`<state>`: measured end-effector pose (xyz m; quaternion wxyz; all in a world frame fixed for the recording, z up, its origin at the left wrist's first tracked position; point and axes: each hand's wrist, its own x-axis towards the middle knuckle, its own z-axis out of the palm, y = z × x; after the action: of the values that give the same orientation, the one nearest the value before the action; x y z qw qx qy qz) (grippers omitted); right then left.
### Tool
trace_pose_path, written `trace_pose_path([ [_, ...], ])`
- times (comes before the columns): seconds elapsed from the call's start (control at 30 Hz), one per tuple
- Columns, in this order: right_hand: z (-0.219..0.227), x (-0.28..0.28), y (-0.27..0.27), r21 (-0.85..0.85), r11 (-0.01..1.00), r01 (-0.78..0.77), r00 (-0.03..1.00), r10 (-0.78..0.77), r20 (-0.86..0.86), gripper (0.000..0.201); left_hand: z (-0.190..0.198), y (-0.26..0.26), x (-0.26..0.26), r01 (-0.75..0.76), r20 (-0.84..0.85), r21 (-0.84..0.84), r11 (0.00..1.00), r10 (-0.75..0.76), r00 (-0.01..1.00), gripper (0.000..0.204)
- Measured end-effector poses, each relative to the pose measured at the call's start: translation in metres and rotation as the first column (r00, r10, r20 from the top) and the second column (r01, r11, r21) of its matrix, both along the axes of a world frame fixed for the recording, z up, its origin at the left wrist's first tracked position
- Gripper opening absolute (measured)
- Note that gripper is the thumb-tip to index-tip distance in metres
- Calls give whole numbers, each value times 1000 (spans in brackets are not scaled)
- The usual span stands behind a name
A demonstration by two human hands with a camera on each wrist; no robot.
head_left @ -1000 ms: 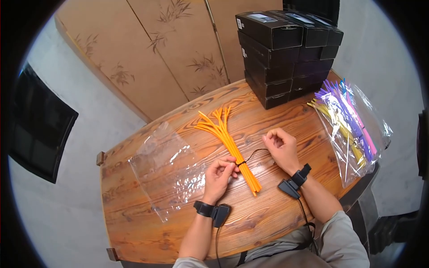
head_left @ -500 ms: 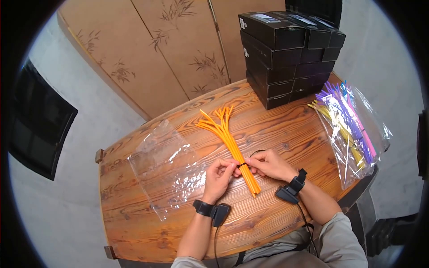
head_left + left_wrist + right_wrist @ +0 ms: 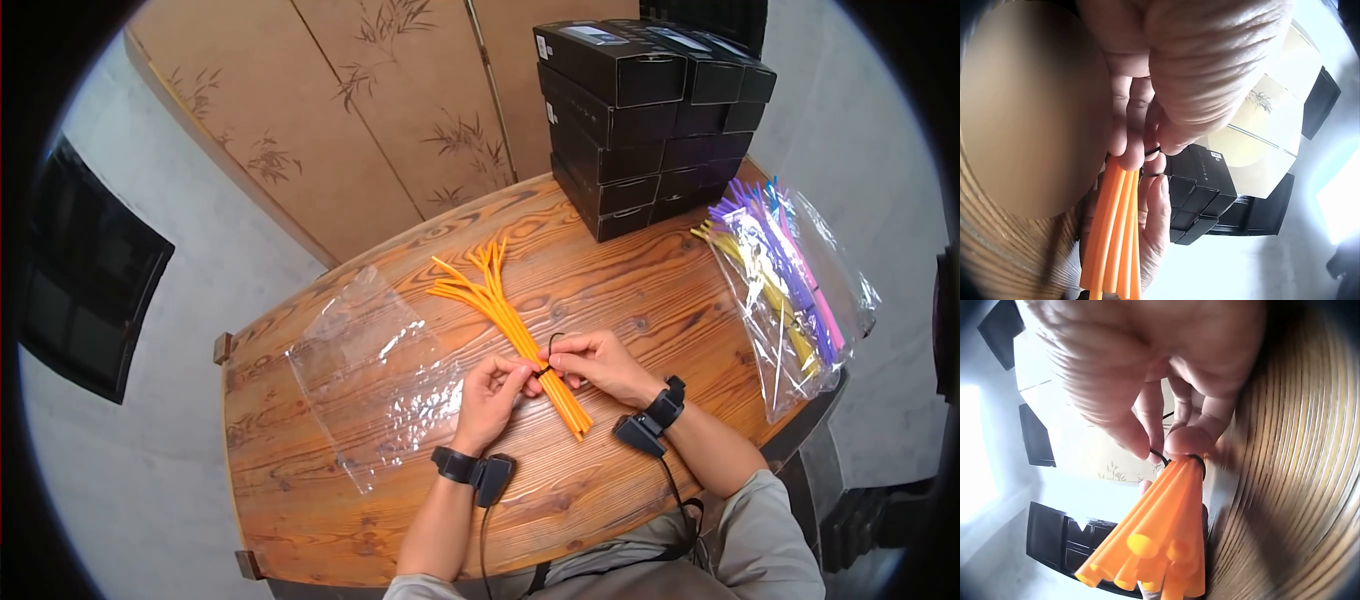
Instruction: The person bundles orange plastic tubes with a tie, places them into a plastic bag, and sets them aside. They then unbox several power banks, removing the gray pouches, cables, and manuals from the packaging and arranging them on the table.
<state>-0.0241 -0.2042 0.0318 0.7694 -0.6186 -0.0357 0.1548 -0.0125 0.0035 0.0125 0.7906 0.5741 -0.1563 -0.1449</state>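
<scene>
A bundle of long orange rubbery-looking sticks (image 3: 517, 330) lies slantwise on the table, its far ends fanned out and its near ends close together. Round its lower part runs a thin black tie (image 3: 1198, 464). At the left of the bundle, my left hand (image 3: 487, 402) pinches the tie between thumb and fingertips, its other fingers against the sticks. My right hand (image 3: 603, 369) pinches the tie's loose end on the other side, and a dark loop stands above those fingers. In the right wrist view, the right fingertips are right at the top of the gathered sticks.
A clear plastic bag (image 3: 372, 375) lies flat to the left on the wooden table (image 3: 320, 530). At the right edge rests another clear bag (image 3: 765, 375) with purple, pink and yellow sticks. Black boxes (image 3: 625, 130) are stacked at the back right, near a folding screen (image 3: 330, 110).
My right hand has come in from the right to the bundle, then lifted slightly with the tie's end. The bundle has turned a little, its near ends shifting right. The left hand stays put.
</scene>
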Motion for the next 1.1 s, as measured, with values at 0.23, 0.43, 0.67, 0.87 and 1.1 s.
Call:
trace_pose_path([
  [0.23,2,0,-2,84,994,-75,996,79,-49,21,-4,1,0,8,-20,2,1000,-8,1000,3],
  [0.43,1,0,1,193,978,-76,987,101,-123,20,-4,1,-1,9,9,43,999,-10,1000,5],
  [0.67,5,-1,-1,73,995,70,986,-58,-154,20,0,1,-1,-64,44,107,992,59,997,5],
  [0.87,-1,-5,4,-207,978,41,985,-5,173,21,2,0,-3,-60,14,128,990,59,998,5],
  [1.1,-5,-7,5,-462,876,140,861,123,494,21,3,-1,-5,-68,89,202,977,51,995,6],
])
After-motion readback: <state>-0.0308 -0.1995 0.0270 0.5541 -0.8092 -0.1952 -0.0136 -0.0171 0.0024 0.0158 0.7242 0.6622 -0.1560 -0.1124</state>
